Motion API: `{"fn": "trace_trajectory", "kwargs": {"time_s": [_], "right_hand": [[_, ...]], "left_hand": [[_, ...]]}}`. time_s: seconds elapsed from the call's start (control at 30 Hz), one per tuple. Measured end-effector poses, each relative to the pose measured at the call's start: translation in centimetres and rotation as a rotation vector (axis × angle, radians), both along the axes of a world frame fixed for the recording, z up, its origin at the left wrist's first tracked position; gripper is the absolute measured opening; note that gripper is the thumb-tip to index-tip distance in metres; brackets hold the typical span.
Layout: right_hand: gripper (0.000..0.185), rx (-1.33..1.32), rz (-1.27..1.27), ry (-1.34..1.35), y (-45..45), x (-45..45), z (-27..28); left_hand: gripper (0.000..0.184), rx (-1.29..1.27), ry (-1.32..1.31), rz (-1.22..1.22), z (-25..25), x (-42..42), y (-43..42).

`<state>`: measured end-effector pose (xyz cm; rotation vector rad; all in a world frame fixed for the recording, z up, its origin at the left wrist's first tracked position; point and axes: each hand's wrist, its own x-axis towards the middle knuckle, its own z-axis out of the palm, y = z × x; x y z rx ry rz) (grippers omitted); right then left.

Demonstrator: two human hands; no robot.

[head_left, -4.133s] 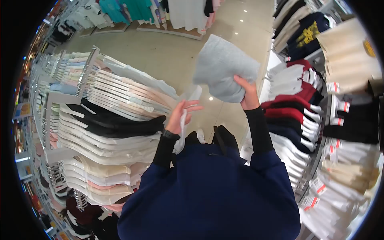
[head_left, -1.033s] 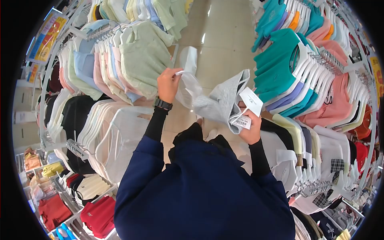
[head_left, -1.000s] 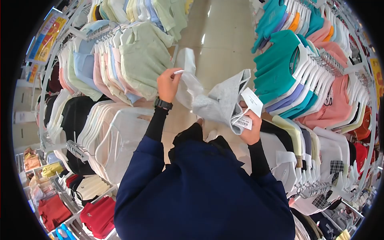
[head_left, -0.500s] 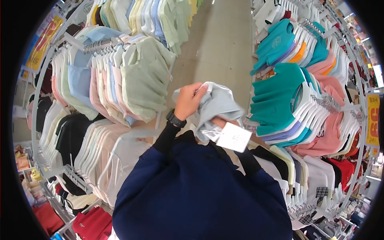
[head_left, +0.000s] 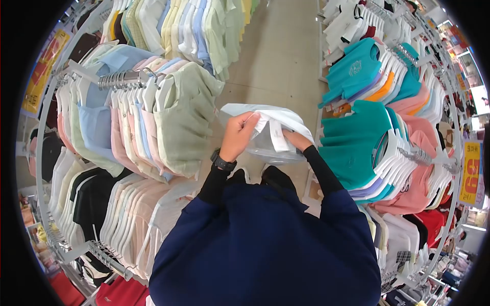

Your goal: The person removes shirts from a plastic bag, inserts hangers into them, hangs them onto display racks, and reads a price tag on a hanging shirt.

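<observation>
A light grey garment (head_left: 260,140) is held open in front of my body, with a see-through, plastic-like lower part and a pale rim. My left hand (head_left: 238,136), with a black watch on its wrist, is closed on the left side of that rim, thumb on top. At the right side my right hand (head_left: 298,139) grips the garment, its fingertips partly hidden in the folds. Between the two hands a white label strip (head_left: 278,135) hangs inside the opening.
On the left, a rack holds pale green shirts (head_left: 186,117) and other pastel tops on hangers. To the right hang teal sweatshirts (head_left: 352,145) and pink ones (head_left: 411,186). A tiled aisle floor (head_left: 275,66) runs ahead. A yellow price sign (head_left: 468,173) stands far right.
The garment has been spread wider, and its see-through part now shows. The square white card in front is no longer visible; a label strip shows inside. My right hand has moved up and right.
</observation>
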<state>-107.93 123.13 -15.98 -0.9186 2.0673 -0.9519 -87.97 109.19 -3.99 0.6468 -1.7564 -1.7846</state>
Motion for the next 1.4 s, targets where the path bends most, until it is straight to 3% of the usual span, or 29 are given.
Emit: {"fn": "trace_trajectory", "kwargs": {"time_s": [0.03,0.13,0.33,0.63,0.77,0.87,1.0,1.07,1.1,1.17,1.23,1.33,1.4], "right_hand": [[0.050,-0.041,-0.006,-0.108,-0.6,-0.7,-0.6],[0.044,-0.156,-0.045,-0.019,-2.3,-1.9,-0.6],[0.040,0.069,0.055,0.083,-5.8,-6.4,-7.7],[0.037,0.052,0.126,0.123,-11.2,-14.9,-15.3],[0.035,-0.005,0.140,0.157,-13.3,-18.8,-18.4],[0.034,-0.055,0.149,0.186,-14.5,-20.6,-21.0],[0.033,-0.163,0.173,0.267,-18.2,-22.5,-25.1],[0.046,-0.095,0.302,0.158,-19.5,-23.1,-17.4],[0.052,-0.048,0.239,0.176,-19.9,-23.1,-15.8],[0.069,0.051,0.115,0.212,-20.4,-22.9,-14.0],[0.095,0.225,0.255,0.208,-22.6,-24.6,-12.4],[0.112,0.398,0.304,-0.019,-25.6,-26.9,-11.0],[0.111,0.466,0.243,-0.182,-26.9,-28.5,-11.3]], "left_hand": [[0.030,-0.005,-0.018,0.014,-0.3,-0.5,-0.3],[0.029,-0.067,-0.039,-0.018,-2.5,-3.3,-0.6],[0.022,-0.232,-0.060,-0.240,-3.3,-10.9,3.3],[0.026,-0.190,-0.158,-0.115,-1.7,-19.9,-4.0],[0.025,0.013,-0.162,-0.085,0.6,-21.9,-6.7],[0.022,-0.199,-0.118,-0.011,1.7,-24.3,-7.1],[0.021,-0.190,-0.169,-0.043,1.0,-27.6,-9.8],[0.020,-0.198,-0.230,-0.096,0.9,-28.7,-11.7],[0.020,-0.153,-0.216,-0.103,0.6,-29.3,-12.7],[0.020,-0.058,-0.187,-0.115,-0.1,-30.7,-15.0],[0.020,0.021,-0.210,-0.097,-0.5,-31.9,-16.9],[0.022,0.098,-0.218,-0.082,-1.2,-34.1,-19.9],[0.022,0.148,-0.235,-0.101,-1.9,-35.8,-21.9]]}}
